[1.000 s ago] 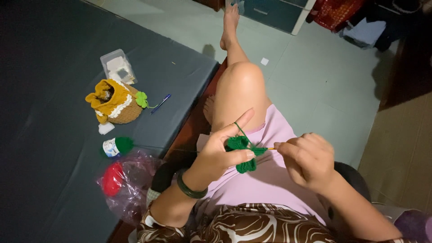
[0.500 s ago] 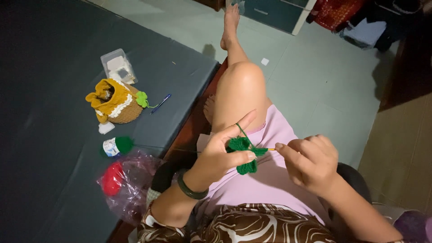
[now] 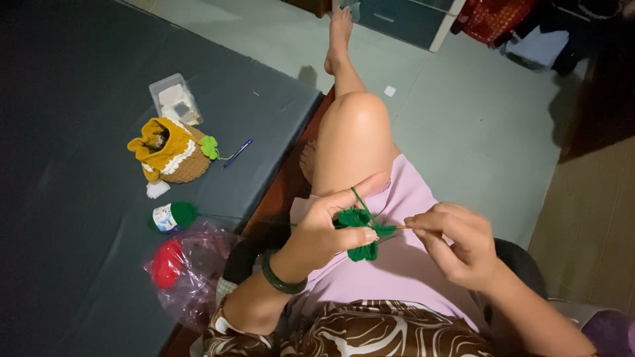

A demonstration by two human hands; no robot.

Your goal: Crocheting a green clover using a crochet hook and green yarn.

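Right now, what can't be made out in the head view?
- Crochet hook: only a thin tip shows; the rest sits inside the right hand, so its grip on it is unclear.
- Green crochet piece: partly covered by the left hand's fingers; shape unclear.
- Clear plastic box: contents too small to tell.
- Yellow crochet pouch: inside too dark.
- Plastic bag: red yarn shows; the rest is blurred by the film.

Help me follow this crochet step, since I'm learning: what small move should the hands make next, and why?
Probably draw the hook back through the green crochet piece. The right hand has its tip at the piece's edge, and the left hand pinches the piece with green yarn running over its index finger.
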